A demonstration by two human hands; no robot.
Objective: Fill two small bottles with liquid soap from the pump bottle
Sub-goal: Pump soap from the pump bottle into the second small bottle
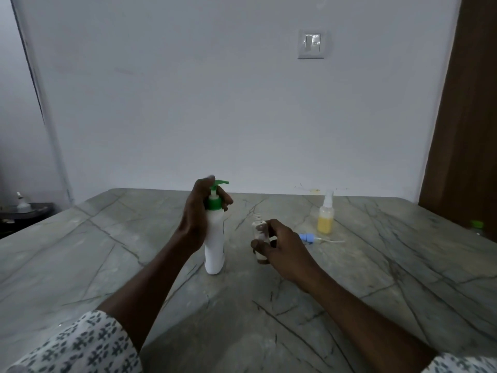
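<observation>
A white pump bottle [214, 243] with a green pump head stands upright on the grey stone table [107, 251]. My left hand [197, 216] grips it around the neck and green collar, fingers curled behind the pump. To its right stands a small clear bottle [259, 228] with an open threaded neck, and my right hand [282, 249] holds it from the right side. A second small bottle [326, 219], holding yellow liquid and topped with a white spray cap, stands farther back right. A loose blue spray cap [309, 237] with its thin tube lies beside it.
A green-capped item [476, 226] shows at the table's right edge, by a brown wooden panel [468, 117]. The white wall [215, 103] rises behind the table. A dark stand with a small white object [22, 204] sits at far left.
</observation>
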